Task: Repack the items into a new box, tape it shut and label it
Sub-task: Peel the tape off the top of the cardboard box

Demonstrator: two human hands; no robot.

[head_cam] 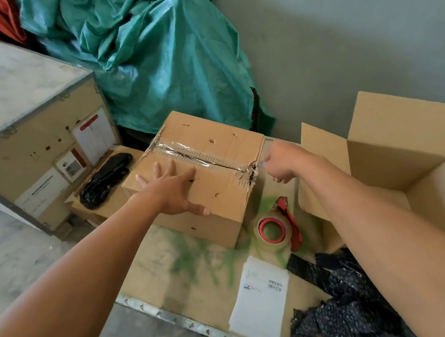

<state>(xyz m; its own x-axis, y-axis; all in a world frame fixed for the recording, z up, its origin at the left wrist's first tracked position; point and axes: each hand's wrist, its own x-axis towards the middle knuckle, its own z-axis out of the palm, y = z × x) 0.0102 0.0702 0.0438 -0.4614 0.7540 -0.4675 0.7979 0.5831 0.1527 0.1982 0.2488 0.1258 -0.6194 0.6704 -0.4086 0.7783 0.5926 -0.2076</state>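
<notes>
a: battered brown cardboard box first. where does it lie from the grips?
b: directly under the left grip, which lies flat on its top, fingers spread, released, grasping nothing, only pressing down. the box's right end touches the right grip.
a: and the right grip?
b: fingers curled in. it looks to be pinching the torn end of the crinkled clear tape strip at that corner, though the pinch itself is small and hard to make out.
a: which way does the strip run?
b: its long axis follows the seam between the flaps, from the right grip away to the far left, passing just beyond the left grip's fingertips. so i'd judge the peel must go back along that line while the left grip pins the box to the green-stained plywood table.
a: the new box?
b: clean open cardboard box, flaps up, to the right of the right grip and near it. a clear tape roll in a red dispenser sits nearer the person than the right grip, just beside the battered box. a white printed label sheet lies nearer again.
a: progress?
b: early, by my reading: the battered box is not yet opened.
</notes>
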